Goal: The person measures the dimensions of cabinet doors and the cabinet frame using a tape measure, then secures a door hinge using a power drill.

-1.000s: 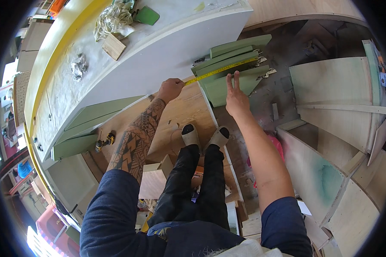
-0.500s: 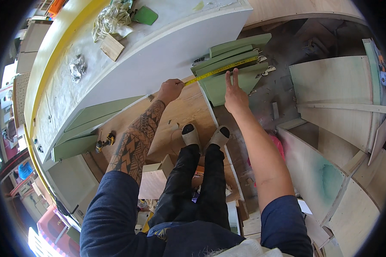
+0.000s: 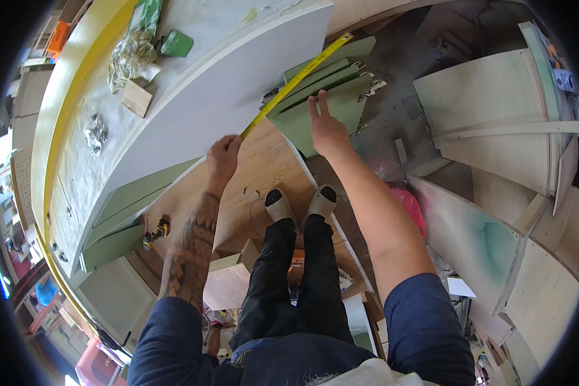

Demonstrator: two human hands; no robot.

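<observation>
My left hand (image 3: 223, 159) is closed around the near end of a yellow tape measure (image 3: 294, 80); any case is hidden in the fist. The extended blade runs up and to the right, its free end beyond a stack of green panels (image 3: 339, 107) with metal hinges along the right side. Over the nearest panel is my right hand (image 3: 330, 135), index and middle fingers stretched apart, the others folded. Nothing shows in it, and it stays clear of the blade.
A long white counter (image 3: 193, 77) curves along the left, bearing a crumpled cloth (image 3: 132, 59), a wood offcut (image 3: 136, 98) and crumpled foil (image 3: 95, 134). A cordless drill (image 3: 156, 233) stands below. Plywood cabinet frames (image 3: 489, 96) crowd the right. My feet are on a plywood sheet (image 3: 238, 206).
The tape's free end has swung up and left, from lying across the green panels to a steeper slant. My left hand has drawn back left; the right hand has shifted slightly left.
</observation>
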